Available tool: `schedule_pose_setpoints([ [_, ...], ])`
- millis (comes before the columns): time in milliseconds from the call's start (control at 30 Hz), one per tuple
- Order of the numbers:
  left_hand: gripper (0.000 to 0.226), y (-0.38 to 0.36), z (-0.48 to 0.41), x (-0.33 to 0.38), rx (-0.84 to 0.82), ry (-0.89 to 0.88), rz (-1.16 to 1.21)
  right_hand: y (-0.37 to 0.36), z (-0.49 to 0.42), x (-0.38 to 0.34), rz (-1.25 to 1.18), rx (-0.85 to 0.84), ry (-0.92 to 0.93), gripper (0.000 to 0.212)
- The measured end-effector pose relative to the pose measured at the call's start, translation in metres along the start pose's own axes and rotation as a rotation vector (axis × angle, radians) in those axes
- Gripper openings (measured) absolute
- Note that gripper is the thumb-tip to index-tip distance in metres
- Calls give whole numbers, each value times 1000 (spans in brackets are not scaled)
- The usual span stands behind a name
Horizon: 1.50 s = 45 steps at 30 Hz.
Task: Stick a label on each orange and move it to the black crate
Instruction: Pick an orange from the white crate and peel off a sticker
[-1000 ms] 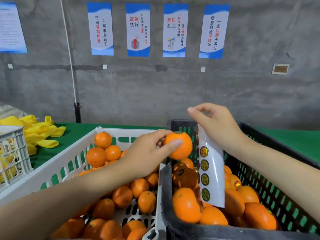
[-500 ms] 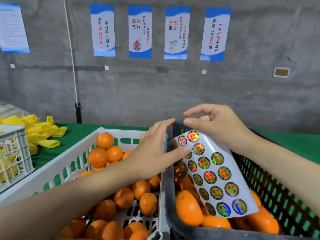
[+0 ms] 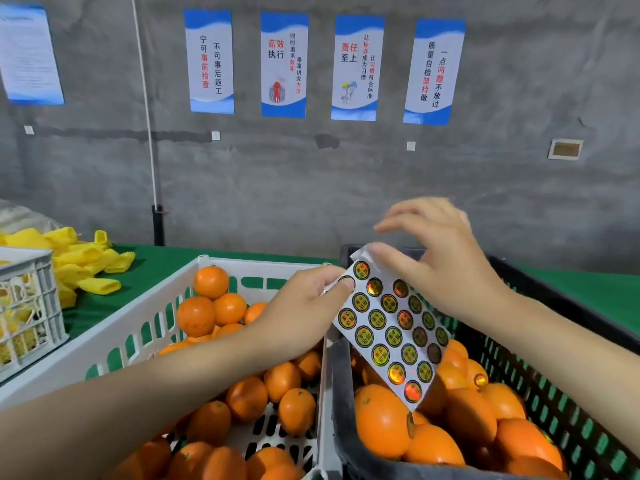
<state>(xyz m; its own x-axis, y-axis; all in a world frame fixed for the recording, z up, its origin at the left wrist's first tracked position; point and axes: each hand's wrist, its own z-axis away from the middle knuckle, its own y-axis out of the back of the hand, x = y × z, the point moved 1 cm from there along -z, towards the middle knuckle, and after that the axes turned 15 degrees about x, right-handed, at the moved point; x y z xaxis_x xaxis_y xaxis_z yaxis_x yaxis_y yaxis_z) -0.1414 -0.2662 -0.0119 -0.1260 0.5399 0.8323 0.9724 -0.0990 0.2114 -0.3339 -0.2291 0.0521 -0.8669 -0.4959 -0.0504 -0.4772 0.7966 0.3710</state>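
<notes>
Moved: sheet (image 3: pixel 391 327) turned steeper, pointing down-right.
Grip: pinched by left hand (image 3: pixel 304 306) and right hand (image 3: pixel 446 268).
Hidden: oranges (image 3: pixel 381 420) partly covered.

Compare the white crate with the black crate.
The white crate sits left, the black crate right. Some oranges in the black crate show stickers; the white crate's show none. The sticker sheet, held by the left hand and right hand, hangs over the black crate, not the white one. Both are slotted and hold oranges.

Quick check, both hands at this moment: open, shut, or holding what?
Left hand: pinching one label on the label sheet.
Right hand: pinching that sheet's top edge.
</notes>
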Motion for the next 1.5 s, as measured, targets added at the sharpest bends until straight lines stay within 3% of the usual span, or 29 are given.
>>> schedule_pose_setpoints([
  [133, 29, 0, -2, 0, 29, 7, 47, -11, 13, -2, -77, -240, -38, 38],
  [600, 29, 4, -1, 2, -12, -131, -100, -13, 14, -7, -150, -178, -67, 26],
  [1067, 26, 4, -5, 1, -6, 17, 64, -13, 17, -10, -123, -93, -47, 12],
  [1500, 28, 1, -3, 6, 41, 170, 28, -14, 17, -10, -173, -259, -46, 6],
])
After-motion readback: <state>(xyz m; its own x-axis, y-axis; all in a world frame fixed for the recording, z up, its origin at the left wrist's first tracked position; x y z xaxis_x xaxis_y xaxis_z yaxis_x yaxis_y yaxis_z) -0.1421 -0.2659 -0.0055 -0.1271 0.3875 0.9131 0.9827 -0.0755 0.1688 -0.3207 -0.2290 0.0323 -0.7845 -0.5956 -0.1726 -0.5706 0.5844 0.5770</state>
